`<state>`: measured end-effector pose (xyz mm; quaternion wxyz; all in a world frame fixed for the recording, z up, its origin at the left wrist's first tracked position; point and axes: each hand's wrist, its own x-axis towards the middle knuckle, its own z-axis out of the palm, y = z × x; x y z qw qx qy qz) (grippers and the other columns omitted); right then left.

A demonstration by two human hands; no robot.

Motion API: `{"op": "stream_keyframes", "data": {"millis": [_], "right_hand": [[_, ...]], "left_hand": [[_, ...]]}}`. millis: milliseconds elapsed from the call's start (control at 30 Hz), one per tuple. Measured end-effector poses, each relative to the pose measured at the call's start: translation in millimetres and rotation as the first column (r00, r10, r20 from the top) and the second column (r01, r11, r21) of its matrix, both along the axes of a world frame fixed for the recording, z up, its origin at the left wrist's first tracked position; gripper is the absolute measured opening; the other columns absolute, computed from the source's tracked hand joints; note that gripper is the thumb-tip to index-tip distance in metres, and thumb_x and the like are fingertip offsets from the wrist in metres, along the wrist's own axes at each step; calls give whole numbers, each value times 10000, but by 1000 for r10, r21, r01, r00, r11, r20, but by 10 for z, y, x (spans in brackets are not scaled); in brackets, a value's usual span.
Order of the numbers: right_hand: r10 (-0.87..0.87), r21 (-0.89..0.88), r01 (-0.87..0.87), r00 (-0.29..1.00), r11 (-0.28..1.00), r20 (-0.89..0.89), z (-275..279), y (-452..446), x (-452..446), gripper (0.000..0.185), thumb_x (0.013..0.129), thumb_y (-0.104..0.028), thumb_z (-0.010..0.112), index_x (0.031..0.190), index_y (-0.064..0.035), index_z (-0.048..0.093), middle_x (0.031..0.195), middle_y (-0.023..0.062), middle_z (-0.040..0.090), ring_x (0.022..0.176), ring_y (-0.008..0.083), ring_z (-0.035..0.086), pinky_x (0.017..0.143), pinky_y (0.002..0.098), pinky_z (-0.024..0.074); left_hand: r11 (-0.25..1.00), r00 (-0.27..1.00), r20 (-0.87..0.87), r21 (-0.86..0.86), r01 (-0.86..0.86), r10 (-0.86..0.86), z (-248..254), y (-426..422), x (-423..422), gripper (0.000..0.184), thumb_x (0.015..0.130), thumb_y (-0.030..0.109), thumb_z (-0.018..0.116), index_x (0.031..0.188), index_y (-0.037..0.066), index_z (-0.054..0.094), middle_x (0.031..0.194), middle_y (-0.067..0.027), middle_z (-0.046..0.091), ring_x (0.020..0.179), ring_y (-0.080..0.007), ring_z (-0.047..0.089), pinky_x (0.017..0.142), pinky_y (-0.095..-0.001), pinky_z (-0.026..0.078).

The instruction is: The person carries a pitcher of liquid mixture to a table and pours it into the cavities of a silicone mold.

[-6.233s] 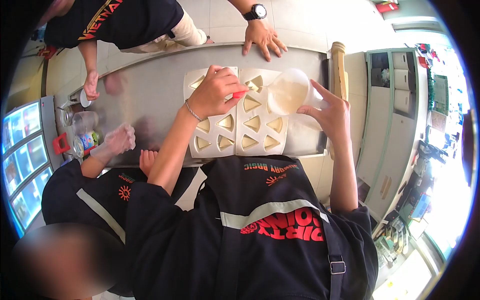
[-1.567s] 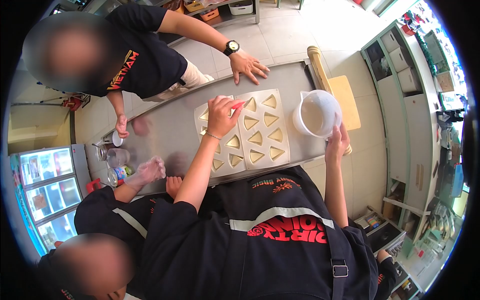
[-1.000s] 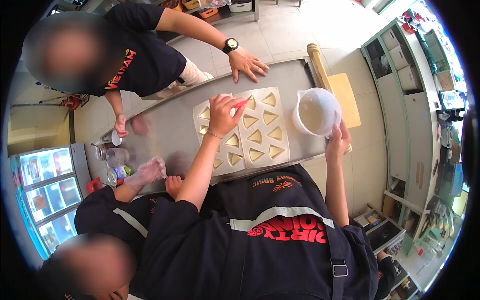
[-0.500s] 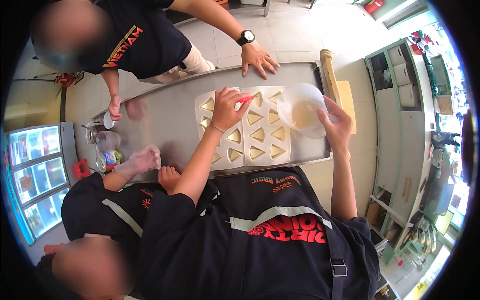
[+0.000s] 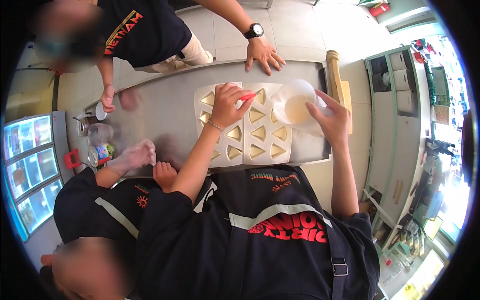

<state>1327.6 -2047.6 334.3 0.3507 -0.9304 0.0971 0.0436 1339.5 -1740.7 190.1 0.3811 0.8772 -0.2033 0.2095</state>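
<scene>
Between the fingers of my left hand (image 5: 230,106) is a small red-handled tool (image 5: 247,97), its tip over an upper cavity of the right mould. The tip is too small to make out. My right hand (image 5: 334,120) grips a translucent plastic jug (image 5: 284,95) holding pale cream-coloured liquid (image 5: 297,109). The jug is tilted and covers part of the right mould's right column. Two white moulds with wedge-shaped cavities lie side by side: the left mould (image 5: 220,159) is partly hidden by my left hand and forearm, and the right mould (image 5: 267,125) shows pale cavities.
The moulds rest on a steel table (image 5: 175,95). Opposite, a person's hand (image 5: 265,55) leans on its far edge. At my left, a co-worker's gloved hand (image 5: 137,154) is near clear containers (image 5: 101,134). A wooden rolling pin (image 5: 333,67) lies at the right end.
The jug in my right hand has shifted slightly left over the right mould. My left hand stays nearly in place with the red-handled tool. The person opposite has moved their hand slightly.
</scene>
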Motion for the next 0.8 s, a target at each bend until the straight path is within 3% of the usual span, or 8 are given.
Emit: {"op": "stream_keyframes", "data": {"millis": [100, 333, 433, 600, 800], "right_hand": [[22, -7, -21, 997, 1000, 72, -92, 26, 24, 670, 786, -544, 915, 1312, -140, 819, 740, 90, 737, 668, 139, 669, 745, 343, 569], [49, -92, -44, 998, 995, 51, -64, 98, 66, 691, 778, -570, 922, 1306, -136, 821, 676, 78, 705, 630, 151, 663, 722, 344, 565], [71, -117, -62, 994, 991, 81, -70, 119, 84, 685, 783, -571, 920, 1299, -132, 823, 707, 92, 737, 633, 159, 673, 710, 353, 564], [78, -156, -73, 997, 985, 26, 39, 228, 105, 696, 783, -598, 912, 1294, -133, 824, 886, 157, 824, 761, 222, 785, 782, 370, 605], [101, -199, -95, 995, 975, 18, -3, 259, 140, 707, 780, -617, 906, 1291, -134, 825, 934, 173, 832, 809, 242, 807, 814, 380, 617]], "left_hand": [[1000, 1000, -11, -5, 3, -3, -2, 6, -3, 126, 898, 215, 843, 1021, 208, 819, 918, 65, 760, 957, -185, 661, 940, -378, 426], [1000, 1000, -24, -10, 0, 0, 7, 6, -18, 143, 889, 208, 845, 1030, 214, 820, 923, 65, 757, 961, -185, 661, 952, -376, 423], [1000, 1000, -18, -21, -8, 8, 11, 15, -28, 153, 886, 207, 849, 1036, 215, 822, 912, 63, 755, 962, -186, 660, 956, -375, 422], [999, 999, -35, -50, 19, -21, 12, 14, -49, 170, 885, 207, 853, 1053, 210, 825, 893, 58, 753, 966, -194, 659, 963, -381, 423], [998, 999, -33, -55, 11, -13, -15, 30, -70, 171, 888, 208, 851, 1057, 202, 828, 903, 51, 758, 974, -205, 659, 970, -388, 425]]}}
